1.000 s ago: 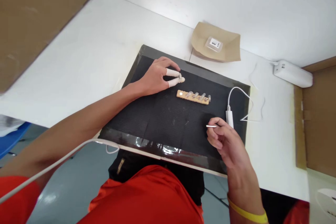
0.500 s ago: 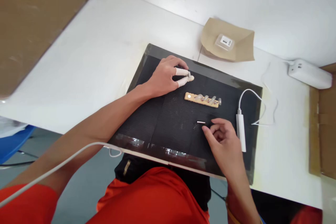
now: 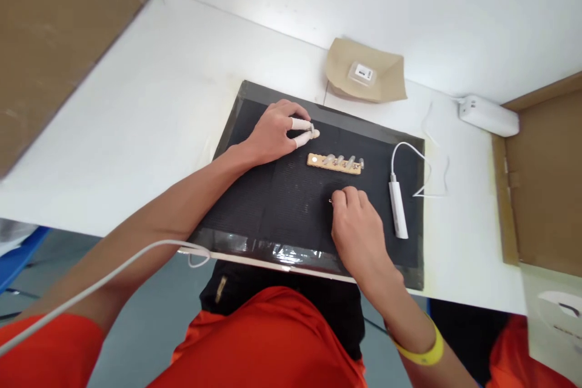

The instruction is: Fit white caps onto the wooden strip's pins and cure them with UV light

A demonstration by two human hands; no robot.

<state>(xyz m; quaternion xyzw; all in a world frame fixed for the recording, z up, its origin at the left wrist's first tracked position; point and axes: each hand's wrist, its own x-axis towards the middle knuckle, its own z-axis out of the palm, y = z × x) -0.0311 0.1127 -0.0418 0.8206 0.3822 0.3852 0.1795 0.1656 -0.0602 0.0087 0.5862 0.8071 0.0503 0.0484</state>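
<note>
Black ribbed mat (image 3: 282, 206), white bench (image 3: 182, 60): tan wooden strip (image 3: 333, 166) lies crosswise between the hands.
Left hand (image 3: 273, 133) pinches a small grey piece (image 3: 311, 129) beyond it; right hand (image 3: 359, 230) bunches fingers nearside at a silver tip (image 3: 330, 200), grip hidden.

wooden strip (image 3: 321, 162): 1 | pieces (image 3: 350, 162) on it: 4 | covered fingers (image 3: 299, 124): 2 | mat (image 3: 282, 194): 1

My white finger covers (image 3: 300, 124) showed against a faintly lined black mat (image 3: 273, 200).
The strip (image 3: 334, 166) was tan (a single white dot (image 3: 314, 159) marked one end), my wristband (image 3: 428, 353) yellow, my shirt (image 3: 268, 339) orange-red, the paper tray (image 3: 388, 79) brown.
</note>
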